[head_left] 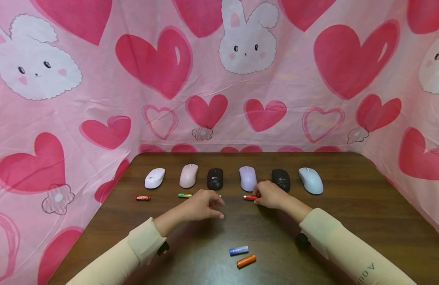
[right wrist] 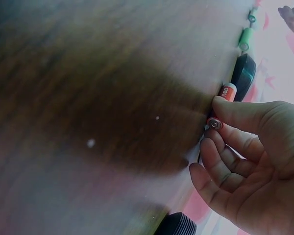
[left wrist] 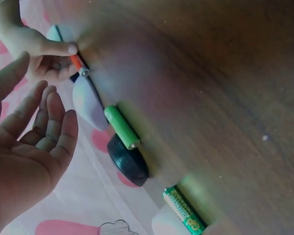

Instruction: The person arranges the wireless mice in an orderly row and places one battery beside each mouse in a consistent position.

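My right hand [head_left: 271, 194] pinches a red battery [head_left: 248, 197] between thumb and fingers, at the front of the purple mouse [head_left: 248, 179]. In the right wrist view the thumb lies across this red battery [right wrist: 228, 91], so part of it is hidden. My left hand [head_left: 202, 206] is held over the table with relaxed, slightly bent fingers and nothing in it. Past its fingers a plain green battery [left wrist: 121, 127] lies before a black mouse [left wrist: 128, 161]; in the head view the hand mostly covers that battery. Another green battery [head_left: 185, 195] lies before the pink mouse [head_left: 189, 176].
A white mouse [head_left: 155, 178] stands at the row's left, with a red battery [head_left: 142, 198] before it. Farther right are a second black mouse [head_left: 281, 180] and a pale blue mouse [head_left: 311, 181]. Blue [head_left: 239, 250] and orange batteries [head_left: 246, 261] lie near the front of the brown table [head_left: 362, 213].
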Demonstrator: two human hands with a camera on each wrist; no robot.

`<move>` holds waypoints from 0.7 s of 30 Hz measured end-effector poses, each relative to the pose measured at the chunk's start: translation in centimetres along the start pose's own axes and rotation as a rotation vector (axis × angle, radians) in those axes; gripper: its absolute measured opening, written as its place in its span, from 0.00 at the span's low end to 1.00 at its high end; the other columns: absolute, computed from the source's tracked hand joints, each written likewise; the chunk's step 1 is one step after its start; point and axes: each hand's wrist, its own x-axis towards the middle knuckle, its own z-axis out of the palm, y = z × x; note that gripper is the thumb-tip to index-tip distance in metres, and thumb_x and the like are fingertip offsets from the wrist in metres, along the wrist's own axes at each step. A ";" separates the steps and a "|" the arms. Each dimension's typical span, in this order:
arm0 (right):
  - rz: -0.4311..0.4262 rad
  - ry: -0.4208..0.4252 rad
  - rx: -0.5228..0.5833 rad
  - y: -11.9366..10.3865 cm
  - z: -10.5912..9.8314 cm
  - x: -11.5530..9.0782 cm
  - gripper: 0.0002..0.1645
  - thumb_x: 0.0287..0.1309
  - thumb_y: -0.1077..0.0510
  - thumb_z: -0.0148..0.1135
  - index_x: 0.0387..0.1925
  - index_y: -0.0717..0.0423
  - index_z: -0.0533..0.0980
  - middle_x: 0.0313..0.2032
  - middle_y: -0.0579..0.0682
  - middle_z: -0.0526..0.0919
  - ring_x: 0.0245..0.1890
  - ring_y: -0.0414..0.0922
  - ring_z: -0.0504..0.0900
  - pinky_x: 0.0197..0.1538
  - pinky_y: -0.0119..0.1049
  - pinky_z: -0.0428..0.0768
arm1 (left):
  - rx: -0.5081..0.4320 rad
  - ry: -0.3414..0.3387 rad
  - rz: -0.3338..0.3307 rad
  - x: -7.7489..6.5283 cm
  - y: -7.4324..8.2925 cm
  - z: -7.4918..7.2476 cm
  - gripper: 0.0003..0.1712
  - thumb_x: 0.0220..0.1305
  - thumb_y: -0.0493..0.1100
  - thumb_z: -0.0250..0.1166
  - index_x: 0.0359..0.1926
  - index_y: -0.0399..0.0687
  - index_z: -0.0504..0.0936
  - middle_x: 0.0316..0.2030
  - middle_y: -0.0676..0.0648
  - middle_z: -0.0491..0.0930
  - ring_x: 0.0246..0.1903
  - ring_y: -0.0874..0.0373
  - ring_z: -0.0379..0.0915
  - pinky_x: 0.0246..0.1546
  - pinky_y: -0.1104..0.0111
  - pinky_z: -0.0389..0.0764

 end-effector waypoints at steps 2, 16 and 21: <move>0.000 0.002 -0.004 0.0 0.0 0.0 0.08 0.50 0.61 0.73 0.29 0.56 0.79 0.26 0.45 0.76 0.27 0.42 0.72 0.33 0.38 0.74 | -0.020 -0.029 0.014 -0.1 0.1 0.1 0.19 0.54 0.46 0.75 0.45 0.41 0.84 0.39 0.49 0.82 0.36 0.62 0.77 0.38 0.70 0.78; -0.015 0.006 -0.011 -0.1 0.0 -0.2 0.08 0.50 0.61 0.74 0.29 0.56 0.79 0.26 0.45 0.76 0.27 0.42 0.71 0.33 0.39 0.73 | 0.045 -0.190 0.093 -0.8 1.3 1.8 0.23 0.55 0.53 0.73 0.49 0.48 0.83 0.44 0.56 0.80 0.43 0.66 0.73 0.46 0.70 0.74; -0.017 0.011 -0.018 0.0 0.0 -0.2 0.08 0.50 0.61 0.74 0.29 0.55 0.79 0.26 0.45 0.76 0.27 0.42 0.71 0.34 0.39 0.73 | 0.123 -0.204 0.135 -1.0 1.7 2.4 0.22 0.54 0.55 0.74 0.47 0.51 0.84 0.41 0.60 0.80 0.42 0.68 0.72 0.45 0.72 0.73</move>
